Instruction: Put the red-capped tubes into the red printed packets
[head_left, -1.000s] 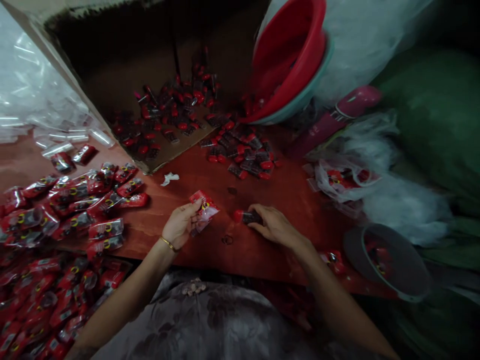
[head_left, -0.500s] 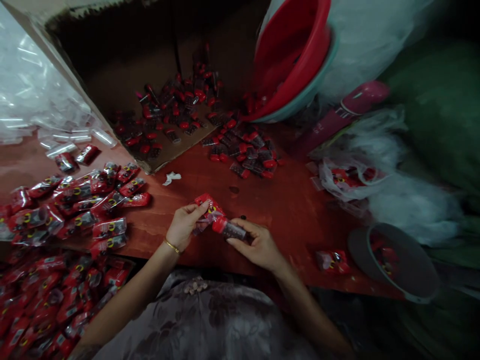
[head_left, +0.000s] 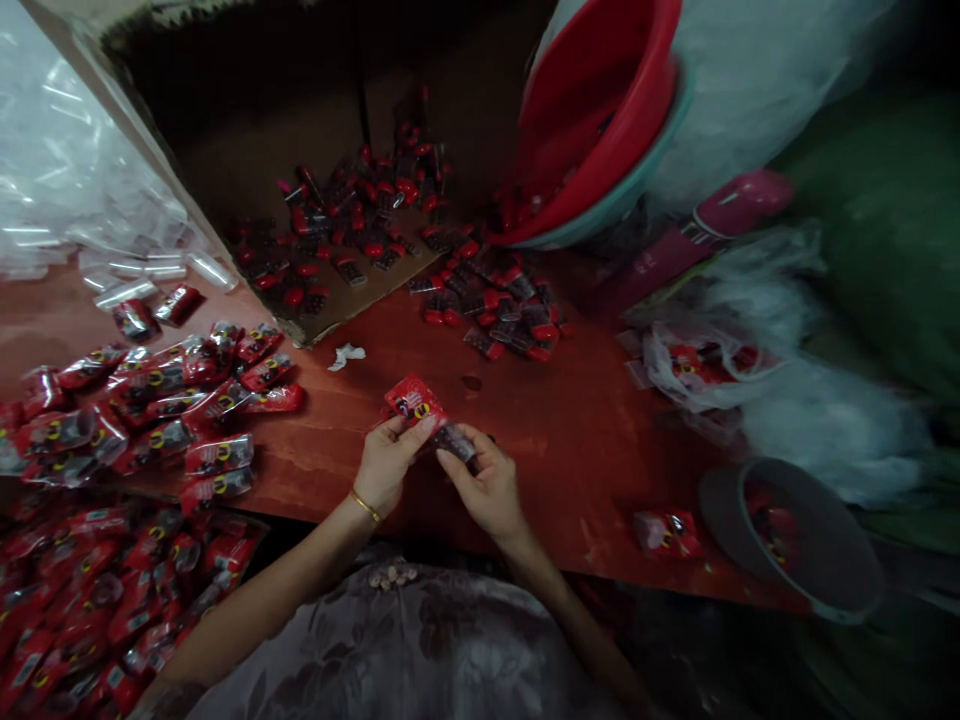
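Over the table's near edge, both my hands meet. My left hand (head_left: 386, 468) pinches a red printed packet (head_left: 414, 398) between thumb and fingers; yellow and black marks show on its front. My right hand (head_left: 484, 485) grips a small clear container (head_left: 455, 442) with dark contents. Its capped end is hidden by the packet and my left thumb; I cannot tell how far it is inside. Left of my hands lies a pile of filled red packets (head_left: 161, 395). Beyond them are loose red-capped containers (head_left: 510, 305) in a heap.
A cardboard box (head_left: 315, 325) on its side holds more containers. Behind it leans a red basin (head_left: 637, 120) by a magenta flask (head_left: 675, 250). At right are a plastic bag (head_left: 675, 390) and a grey bin (head_left: 817, 590). Clear sleeves (head_left: 142, 265) lie at left.
My right hand has moved left and the container's red cap has gone out of sight at the packet. My left hand has shifted slightly right; the packet now lies flatter, its print facing up.
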